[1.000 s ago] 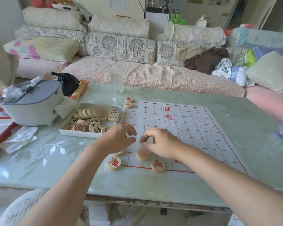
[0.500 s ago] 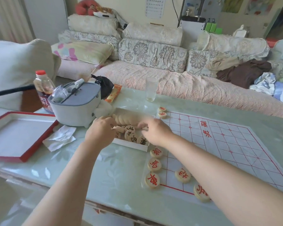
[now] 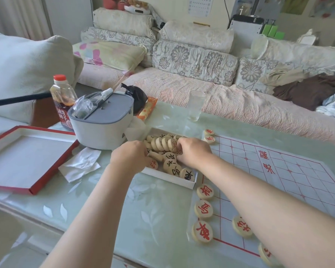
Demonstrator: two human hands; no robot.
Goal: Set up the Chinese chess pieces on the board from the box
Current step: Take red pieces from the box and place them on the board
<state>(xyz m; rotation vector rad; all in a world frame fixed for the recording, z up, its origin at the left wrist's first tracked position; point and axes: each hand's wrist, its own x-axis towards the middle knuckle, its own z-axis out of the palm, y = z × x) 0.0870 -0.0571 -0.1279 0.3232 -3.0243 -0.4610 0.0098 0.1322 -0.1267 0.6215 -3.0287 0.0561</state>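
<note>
Change: both hands have left the board and gone to the box.
Left hand: curled among pieces, grasp unclear.
Right hand: fingers down in pieces, grasp unclear.
Meaning: likely fetching more; 5 red pieces sit along the near edge.

I see a daylit living room: a sofa piled with floral cushions behind the pale green glass-topped desk; a calendar hangs on the cream wall.

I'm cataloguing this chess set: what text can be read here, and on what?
"車", red: nearest board piece.
"馬", red: piece behind it.
"車", black: black piece in the box.
Bottle label, board lettering, wall calendar: too blurred to read.
</note>
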